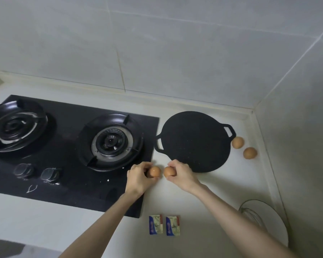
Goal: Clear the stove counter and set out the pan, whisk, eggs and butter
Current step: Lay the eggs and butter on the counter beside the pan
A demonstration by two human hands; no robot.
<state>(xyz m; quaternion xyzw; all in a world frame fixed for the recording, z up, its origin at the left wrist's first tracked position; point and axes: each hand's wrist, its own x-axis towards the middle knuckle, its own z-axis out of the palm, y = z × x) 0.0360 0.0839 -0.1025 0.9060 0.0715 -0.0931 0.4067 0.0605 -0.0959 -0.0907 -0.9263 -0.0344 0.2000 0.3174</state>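
Gripping left egg (155, 171) in left hand (138, 176), right egg (168, 171) in right hand (181, 174), close together at the tabletop (203, 202) just before the pan (194, 142). Likely light, thin-shelled, prone to roll: cradle round the middle, lightly, and set down gently.

Head view, downward over counter (175, 200)

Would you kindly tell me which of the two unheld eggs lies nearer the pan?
The upper egg, almost touching the pan just below its right handle; the other unheld egg lies farther off to the right.
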